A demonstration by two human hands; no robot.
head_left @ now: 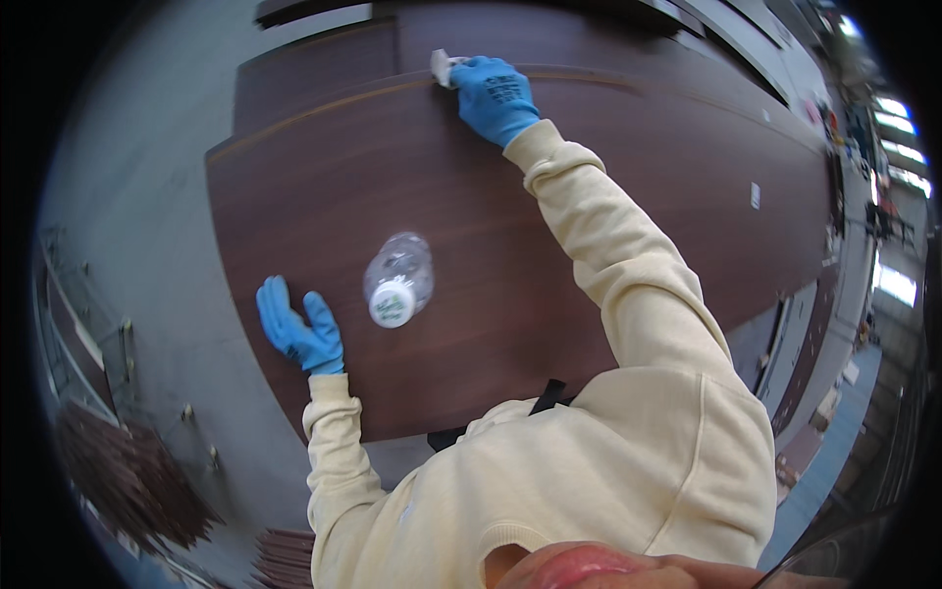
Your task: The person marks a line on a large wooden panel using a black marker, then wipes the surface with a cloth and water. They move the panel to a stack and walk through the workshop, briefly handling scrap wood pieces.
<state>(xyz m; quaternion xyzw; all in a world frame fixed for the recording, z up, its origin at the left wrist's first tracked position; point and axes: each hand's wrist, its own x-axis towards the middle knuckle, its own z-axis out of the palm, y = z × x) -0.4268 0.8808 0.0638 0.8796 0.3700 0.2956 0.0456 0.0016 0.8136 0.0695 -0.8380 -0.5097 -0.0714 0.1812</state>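
Before me lies a wide dark brown wood-grain panel (549, 294). My right hand (496, 96), in a blue glove, reaches to the panel's far edge. Its fingers are closed on a crumpled white cloth (444, 69). At the panel's left edge rests my left hand (299, 324), also gloved in blue. Its fingers are stretched out with the thumb apart, and it holds nothing. Between my hands, nearer the left one, a clear plastic bottle (407, 263) with a white cap (392, 304) is on the panel.
Another brown panel (314, 77) adjoins the far edge. A small white label (755, 195) is on the panel's right part. Brown strips (128, 471) are stacked on the floor at lower left, near a metal rack (83, 324). More boards (800, 344) lie at the right.
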